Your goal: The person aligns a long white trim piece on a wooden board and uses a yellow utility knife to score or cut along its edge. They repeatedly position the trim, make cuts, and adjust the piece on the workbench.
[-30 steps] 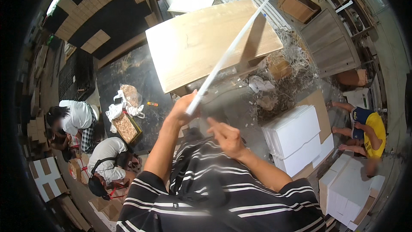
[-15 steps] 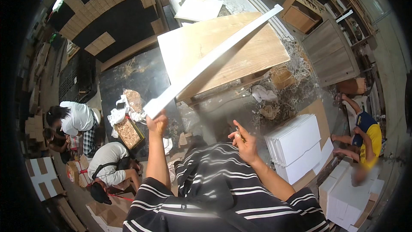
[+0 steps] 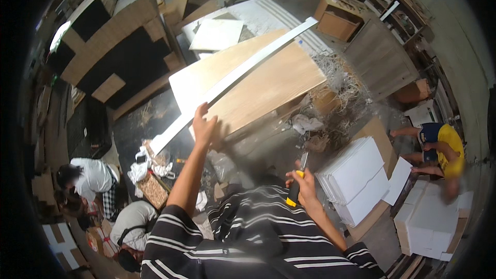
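A long white strip (image 3: 248, 65) lies diagonally across a light wood-grain board (image 3: 268, 82), its near end sticking out past the board's left edge. My left hand (image 3: 204, 126) is by the strip's near edge with fingers apart. The fingertips reach the strip; whether they press on it I cannot tell. In my right hand (image 3: 308, 191), low in front of my body, is a yellow and black utility knife (image 3: 294, 191) with its blade pointing up and away from me.
Left of the board is a wooden box of shavings (image 3: 154, 190) beside white rags. To the right stand stacked white panels (image 3: 352, 175) and a heap of shredded strips (image 3: 343, 80). Two people crouch at the left; a person in yellow (image 3: 447, 144) is at the right.
My left hand has let go of the strip's near end and moved up along it; the strip now rests lower on the board. My right hand has turned, bringing the knife into view.
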The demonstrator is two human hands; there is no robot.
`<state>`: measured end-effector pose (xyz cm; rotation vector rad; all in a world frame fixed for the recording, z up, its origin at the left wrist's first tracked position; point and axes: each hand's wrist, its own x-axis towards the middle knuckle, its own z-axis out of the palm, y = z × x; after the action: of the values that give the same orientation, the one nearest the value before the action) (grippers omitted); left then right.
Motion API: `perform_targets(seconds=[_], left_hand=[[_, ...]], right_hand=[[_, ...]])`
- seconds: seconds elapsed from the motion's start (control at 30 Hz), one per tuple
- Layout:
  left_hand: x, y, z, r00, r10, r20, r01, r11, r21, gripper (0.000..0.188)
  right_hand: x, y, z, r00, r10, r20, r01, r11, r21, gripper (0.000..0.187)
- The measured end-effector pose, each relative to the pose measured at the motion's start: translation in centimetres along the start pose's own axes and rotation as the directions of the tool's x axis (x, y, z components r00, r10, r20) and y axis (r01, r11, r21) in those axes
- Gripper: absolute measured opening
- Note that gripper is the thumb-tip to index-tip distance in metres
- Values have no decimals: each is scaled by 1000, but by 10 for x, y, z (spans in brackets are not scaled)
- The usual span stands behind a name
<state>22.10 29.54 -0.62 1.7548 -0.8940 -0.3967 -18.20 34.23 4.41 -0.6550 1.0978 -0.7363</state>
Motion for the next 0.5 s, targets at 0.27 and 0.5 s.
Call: perform_targets(seconds=[0.27,0.5], left_hand=[[124,15,112,992,70,107,-127,657,743,69],[86,31,136,971,240,0,-179,724,666,47]], right_hand=[[-9,-2,-75,996,-12,-92,21,995,94,37],[-17,4,-89,940,54,-336,30,970,241,37]])
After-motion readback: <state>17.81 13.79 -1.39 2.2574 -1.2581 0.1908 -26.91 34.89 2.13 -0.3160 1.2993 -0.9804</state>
